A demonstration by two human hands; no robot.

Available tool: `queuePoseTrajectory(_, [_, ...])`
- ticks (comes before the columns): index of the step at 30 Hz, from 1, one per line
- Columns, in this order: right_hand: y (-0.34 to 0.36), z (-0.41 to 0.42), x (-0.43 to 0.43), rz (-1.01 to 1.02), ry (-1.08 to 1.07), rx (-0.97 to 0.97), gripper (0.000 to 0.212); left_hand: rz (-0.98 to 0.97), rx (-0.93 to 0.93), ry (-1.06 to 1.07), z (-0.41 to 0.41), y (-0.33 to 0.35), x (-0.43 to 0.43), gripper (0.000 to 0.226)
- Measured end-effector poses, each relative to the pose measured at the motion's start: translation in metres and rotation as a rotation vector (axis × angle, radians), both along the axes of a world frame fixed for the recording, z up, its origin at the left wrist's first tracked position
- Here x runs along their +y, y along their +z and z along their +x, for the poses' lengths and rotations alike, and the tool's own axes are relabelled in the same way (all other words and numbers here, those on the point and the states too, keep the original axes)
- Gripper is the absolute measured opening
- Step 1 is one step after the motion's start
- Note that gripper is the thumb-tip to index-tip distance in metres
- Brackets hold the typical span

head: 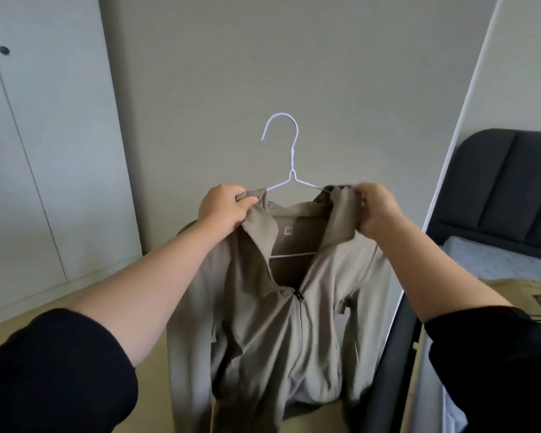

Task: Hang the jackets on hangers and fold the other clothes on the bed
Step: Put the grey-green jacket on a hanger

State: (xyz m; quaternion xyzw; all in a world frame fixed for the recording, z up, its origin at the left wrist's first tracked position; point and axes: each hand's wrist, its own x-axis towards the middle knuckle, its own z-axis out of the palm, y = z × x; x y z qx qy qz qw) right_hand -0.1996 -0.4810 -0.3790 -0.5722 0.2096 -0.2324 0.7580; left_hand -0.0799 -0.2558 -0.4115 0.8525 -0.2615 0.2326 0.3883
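The beige jacket (272, 323) hangs in mid-air before the person on a white wire hanger (292, 160), its shoulders running left to right and the hook standing up between the hands. The left hand (224, 212) and right hand (377, 214) each have their fingers clamped on the collar cloth at one shoulder, both equally near. The bed (497, 260) lies to the right, with an olive garment (512, 287) on it.

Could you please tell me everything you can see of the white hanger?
The white wire hanger looks like thin coated metal: a hook curling open to the left, a twisted neck, two sloping arms and a bottom bar. It is held upright in the air, its arm ends tucked inside the beige zip jacket, where the left hand and right hand pinch the collar over them.
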Motion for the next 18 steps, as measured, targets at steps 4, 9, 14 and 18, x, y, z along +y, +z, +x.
queuePoseTrajectory(4, [-0.026,-0.006,-0.015,-1.111,-0.246,0.521,0.031,-0.031,-0.047,0.032,-0.001,0.004,0.001,0.053])
queuePoseTrajectory(9, [-0.013,0.001,-0.031,-1.251,-0.219,0.091,0.033,-0.053,-0.058,-0.032,-0.005,-0.002,-0.009,0.052])
queuePoseTrajectory(14, [-0.012,0.001,-0.041,-1.348,-0.236,0.244,0.018,-0.052,-0.048,0.026,-0.015,-0.001,-0.036,0.047])
queuePoseTrajectory(18, [0.012,-0.029,-0.044,-1.285,-0.493,0.170,0.021,-0.113,-0.102,0.041,-0.032,0.028,-0.064,0.037])
